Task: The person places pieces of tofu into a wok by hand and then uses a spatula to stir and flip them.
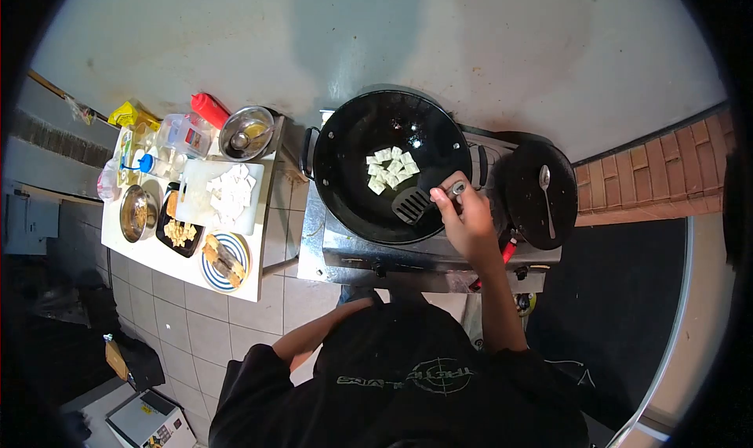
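My right hand (468, 218) is closed round the handle of a black slotted spatula (412, 205). The spatula's head rests low inside a large black wok (345, 201), right of a cluster of pale white cubes (391, 169) that look like tofu or paneer. The wok sits on a steel gas stove (353, 248) and has a loop handle on each side. My left forearm (329, 328) is bent in front of my body, and its hand is hidden there.
Left, a white table (263, 205) carries a cutting board (192, 193) with white pieces, a black tray (180, 248), a striped plate (246, 272), steel bowls (247, 119) and a red squeeze bottle (209, 109). Right of the wok, a spoon (547, 193) lies on a dark round pan (522, 189).
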{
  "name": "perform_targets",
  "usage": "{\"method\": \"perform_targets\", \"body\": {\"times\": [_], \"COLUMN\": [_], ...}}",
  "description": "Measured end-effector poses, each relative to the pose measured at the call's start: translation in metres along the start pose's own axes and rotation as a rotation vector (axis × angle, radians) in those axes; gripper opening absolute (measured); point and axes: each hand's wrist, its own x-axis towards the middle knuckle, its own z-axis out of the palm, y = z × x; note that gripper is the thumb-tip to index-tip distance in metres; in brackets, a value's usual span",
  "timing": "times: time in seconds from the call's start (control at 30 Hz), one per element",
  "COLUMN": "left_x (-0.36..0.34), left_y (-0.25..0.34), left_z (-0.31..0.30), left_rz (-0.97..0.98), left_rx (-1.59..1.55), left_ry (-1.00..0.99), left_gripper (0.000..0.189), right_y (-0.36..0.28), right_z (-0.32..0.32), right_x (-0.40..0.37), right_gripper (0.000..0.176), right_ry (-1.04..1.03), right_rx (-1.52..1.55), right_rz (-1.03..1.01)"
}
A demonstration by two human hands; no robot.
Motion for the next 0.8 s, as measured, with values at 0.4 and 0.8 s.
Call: {"method": "perform_targets", "body": {"times": [0.4, 0.8], "left_x": [0.011, -0.034], "left_y": [-0.038, -0.049], "left_z": [0.019, -0.027], "left_rz": [-0.009, 0.056], "left_rx": [-0.255, -0.210], "left_ry": [0.077, 0.175], "left_gripper": [0.037, 0.027], "right_y": [-0.002, 0.009], "right_z": [-0.011, 0.011], "right_x": [0.013, 0.020], "right_gripper": [0.024, 0.026], "right_ry": [0.000, 0.143], "right_rx": [-0.089, -0.022], "right_rz": [-0.038, -0.095]}}
